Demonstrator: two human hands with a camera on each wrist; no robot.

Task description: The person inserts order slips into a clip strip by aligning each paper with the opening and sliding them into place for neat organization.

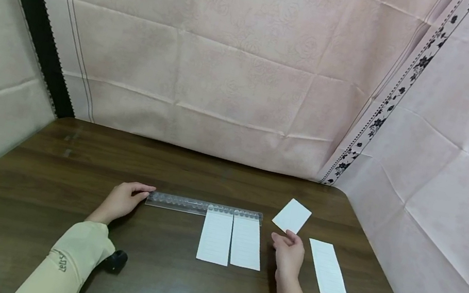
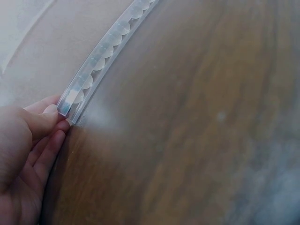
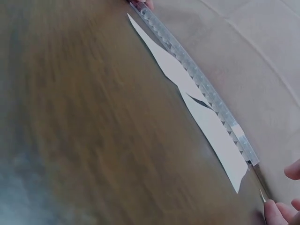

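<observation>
A long clear plastic ruler (image 1: 195,206) with a row of scalloped shapes lies across the table. My left hand (image 1: 124,202) pinches its left end between thumb and fingers; the left wrist view shows this grip on the ruler (image 2: 101,56) closely. Two white paper slips, a left one (image 1: 215,240) and a right one (image 1: 246,245), lie side by side with their top ends at the ruler. To the right, my right hand (image 1: 288,258) has its fingertips at the lower edge of a tilted white slip (image 1: 292,215). Thumb and finger (image 3: 293,169) stand apart in the right wrist view.
Another white slip (image 1: 329,269) lies on the brown wooden table (image 1: 165,270), right of my right hand. Pale cloth (image 1: 230,62) hangs behind the table and along both sides.
</observation>
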